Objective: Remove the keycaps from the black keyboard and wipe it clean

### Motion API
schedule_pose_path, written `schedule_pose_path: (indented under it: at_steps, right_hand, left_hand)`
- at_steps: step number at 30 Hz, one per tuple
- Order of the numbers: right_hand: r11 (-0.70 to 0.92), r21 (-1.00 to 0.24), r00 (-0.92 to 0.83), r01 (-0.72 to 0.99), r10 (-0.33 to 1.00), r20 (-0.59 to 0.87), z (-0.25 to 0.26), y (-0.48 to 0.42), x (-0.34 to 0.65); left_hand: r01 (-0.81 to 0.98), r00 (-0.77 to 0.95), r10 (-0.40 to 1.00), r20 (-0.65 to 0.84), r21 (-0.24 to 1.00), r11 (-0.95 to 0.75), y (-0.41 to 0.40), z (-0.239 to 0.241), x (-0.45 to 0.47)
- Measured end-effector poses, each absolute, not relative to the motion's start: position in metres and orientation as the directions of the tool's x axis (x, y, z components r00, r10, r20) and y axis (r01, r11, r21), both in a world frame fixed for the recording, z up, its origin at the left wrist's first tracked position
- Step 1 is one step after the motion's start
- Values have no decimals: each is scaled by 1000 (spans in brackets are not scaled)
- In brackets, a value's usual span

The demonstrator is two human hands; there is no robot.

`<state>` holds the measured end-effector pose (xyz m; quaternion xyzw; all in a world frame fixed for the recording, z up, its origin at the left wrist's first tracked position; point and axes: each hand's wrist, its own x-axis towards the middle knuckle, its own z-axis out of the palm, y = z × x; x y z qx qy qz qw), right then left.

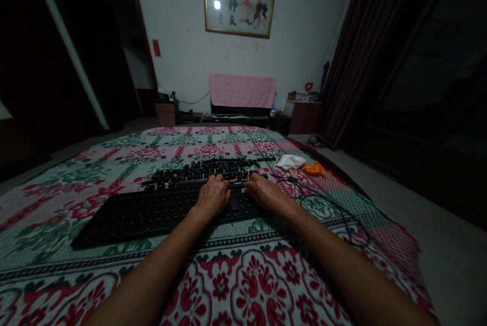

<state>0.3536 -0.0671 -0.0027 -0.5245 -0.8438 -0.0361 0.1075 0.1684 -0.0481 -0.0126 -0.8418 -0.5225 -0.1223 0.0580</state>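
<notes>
From the lower left to the centre, a black keyboard (152, 212) lies on a patterned bedspread (41, 214), loose keys (213, 166) scattered above. At centre, the left hand (213, 196), then the right hand (266, 193), curl over it, each grip half closed; what they hold cannot be told. Right of centre: white cloth (291, 162), orange cloth (315, 169), black cable (332, 197).

On the bed (258, 285), the left hand (215, 193) and right hand (264, 191) meet a black keyboard's (148, 212) far edge; dark loose pieces (213, 164) lie beyond, a white cloth (291, 162) near the bed's right edge.
</notes>
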Motion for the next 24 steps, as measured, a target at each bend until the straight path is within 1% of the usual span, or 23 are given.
schedule_pose_path:
  at_steps: [3,7,9,11,14,18,21,24]
  right_hand:
    - [454,-95,-419,886,871,256,-9,-66,356]
    - [465,-195,-362,864,840,403,-16,-59,357]
    - [481,-212,-352,851,821,450,-17,-57,354]
    - [500,-211,-371,840,813,449,-18,-55,347]
    - [498,-170,-402,850,823,401,-17,-55,335]
    - [432,-49,-397,901,863,311,-15,-58,323]
    - [401,18,-390,916,877,280,-13,-62,318]
    - [397,58,-398,916,881,256,-10,-65,316]
  left_hand:
    - [891,433,860,269,14,-453,-49,-11,169]
    - [892,434,859,273,6,-453,-50,-11,169]
    - [890,438,854,282,-2,-456,-50,-11,169]
    - [887,446,847,290,-12,-462,-50,-12,168]
    - [883,454,840,298,-23,-469,-49,-14,168]
    - [883,453,840,298,-24,-468,-48,-14,168]
    - [887,444,850,283,-9,-461,-49,-12,168]
    - [890,439,858,266,2,-456,-51,-11,169]
